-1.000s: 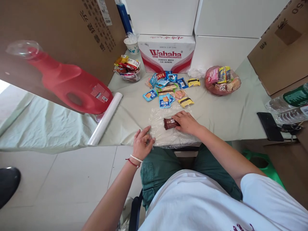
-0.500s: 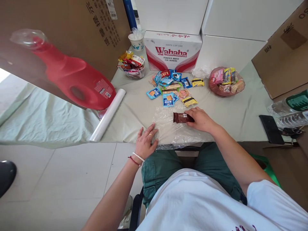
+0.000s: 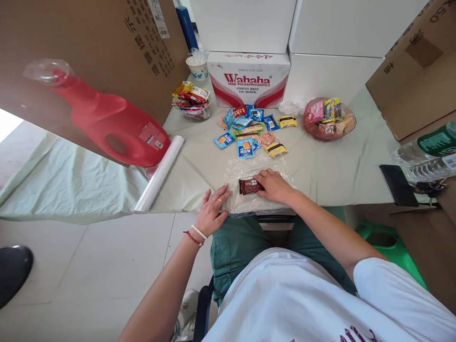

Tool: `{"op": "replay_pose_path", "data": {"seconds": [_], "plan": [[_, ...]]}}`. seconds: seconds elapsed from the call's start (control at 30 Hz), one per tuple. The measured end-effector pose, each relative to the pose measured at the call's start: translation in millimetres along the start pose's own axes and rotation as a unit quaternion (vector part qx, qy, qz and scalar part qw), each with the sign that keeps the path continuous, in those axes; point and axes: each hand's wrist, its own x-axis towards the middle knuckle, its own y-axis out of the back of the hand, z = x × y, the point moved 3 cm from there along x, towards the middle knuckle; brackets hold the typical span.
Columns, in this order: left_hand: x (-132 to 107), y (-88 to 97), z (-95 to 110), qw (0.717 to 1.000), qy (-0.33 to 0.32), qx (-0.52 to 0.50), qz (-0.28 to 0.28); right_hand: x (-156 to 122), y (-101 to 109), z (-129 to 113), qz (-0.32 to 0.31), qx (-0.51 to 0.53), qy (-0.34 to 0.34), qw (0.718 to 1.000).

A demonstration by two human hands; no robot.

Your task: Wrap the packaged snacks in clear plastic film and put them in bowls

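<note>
A brown wrapped snack bar (image 3: 247,186) lies over a sheet of clear plastic film (image 3: 235,202) near the table's front edge. My right hand (image 3: 273,185) has its fingers closed on the bar's right end. Flat at the film's left edge rests my left hand (image 3: 213,209), fingers spread and holding nothing. Beyond the film is a loose pile of small packets: a blue packet (image 3: 245,148), a yellow packet (image 3: 276,150), a round pinkish snack (image 3: 268,138) and several others.
Left of my hands lie a white roll (image 3: 160,173) and a red jug (image 3: 117,123). A snack-filled clear bowl (image 3: 203,113) and a reddish bowl (image 3: 329,133) stand farther back, before a Wahaha carton (image 3: 249,80). A black phone (image 3: 397,185) and bottles (image 3: 427,145) are at right.
My right hand has brought the brown bar left and closer to me, down over the film. My left hand stays by the film's left edge. The whole view has shifted slightly.
</note>
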Motion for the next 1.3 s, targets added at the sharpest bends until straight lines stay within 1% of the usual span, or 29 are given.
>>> {"op": "replay_pose_path", "data": {"seconds": [0.1, 0.17, 0.23, 0.27, 0.33, 0.4, 0.47, 0.5, 0.57, 0.67, 0.73, 0.8, 0.83, 0.87, 0.93, 0.97, 1.0, 1.03, 1.1, 1.13, 1.2, 1.23, 1.27, 1.3], "plan": [[-4, 6.2, -3, 0.998, -0.033, 0.004, -0.045, -12, -10, 13, 0.058, 0.045, 0.031, 0.997], [-6, 6.7, -5, 0.998, -0.043, 0.019, -0.050, -33, -16, 25, 0.115, 0.084, 0.076, 0.987], [-7, 4.3, -7, 0.997, -0.046, 0.039, -0.038, -62, -25, 37, 0.163, 0.108, 0.113, 0.974], [-7, 2.5, -8, 0.997, -0.047, 0.046, -0.029, -77, -32, 43, 0.175, 0.109, 0.124, 0.971], [-5, -1.1, -9, 0.998, -0.049, 0.048, -0.009, -104, -49, 52, 0.176, 0.093, 0.129, 0.972], [-3, -3.2, -10, 0.998, -0.049, 0.038, 0.012, -123, -65, 57, 0.172, 0.065, 0.121, 0.975], [0, -2.6, -10, 0.998, -0.041, 0.021, 0.037, -129, -73, 60, 0.185, 0.053, 0.105, 0.976], [2, -1.3, -9, 0.998, -0.034, 0.011, 0.051, -128, -73, 61, 0.193, 0.058, 0.097, 0.975], [9, 2.6, -8, 0.997, -0.019, -0.013, 0.077, -121, -66, 62, 0.194, 0.089, 0.094, 0.972], [27, 9.1, -7, 0.994, 0.014, -0.046, 0.096, -104, -45, 67, 0.147, 0.209, 0.092, 0.962], [44, 12.4, -10, 0.991, 0.069, -0.053, 0.100, -90, -32, 77, 0.103, 0.316, 0.046, 0.942], [61, 14.8, -17, 0.983, 0.141, -0.048, 0.108, -75, -24, 93, 0.062, 0.394, -0.035, 0.916], [68, 15.9, -21, 0.977, 0.174, -0.042, 0.115, -68, -20, 102, 0.045, 0.407, -0.079, 0.909], [75, 17.2, -25, 0.971, 0.201, -0.036, 0.124, -61, -16, 111, 0.035, 0.397, -0.120, 0.909], [83, 20.4, -33, 0.959, 0.237, -0.028, 0.150, -50, -5, 125, 0.044, 0.322, -0.181, 0.928], [85, 22.3, -37, 0.954, 0.251, -0.027, 0.163, -45, 3, 128, 0.061, 0.274, -0.193, 0.940], [85, 24.3, -40, 0.949, 0.263, -0.027, 0.174, -42, 11, 128, 0.083, 0.236, -0.190, 0.949], [84, 26.2, -42, 0.944, 0.272, -0.028, 0.182, -40, 18, 123, 0.105, 0.216, -0.171, 0.955], [74, 31.0, -42, 0.935, 0.279, -0.024, 0.215, -37, 29, 104, 0.135, 0.222, -0.097, 0.961], [67, 33.5, -39, 0.930, 0.275, -0.016, 0.245, -36, 32, 92, 0.140, 0.229, -0.047, 0.962], [47, 36.8, -28, 0.912, 0.256, 0.011, 0.320, -32, 30, 67, 0.138, 0.213, 0.039, 0.966], [36, 36.1, -20, 0.906, 0.240, 0.025, 0.349, -30, 25, 57, 0.134, 0.192, 0.063, 0.970], [27, 33.3, -10, 0.907, 0.219, 0.036, 0.359, -26, 19, 50, 0.129, 0.168, 0.074, 0.974], [19, 28.5, 1, 0.918, 0.193, 0.042, 0.344, -21, 12, 46, 0.123, 0.147, 0.073, 0.979]]}}
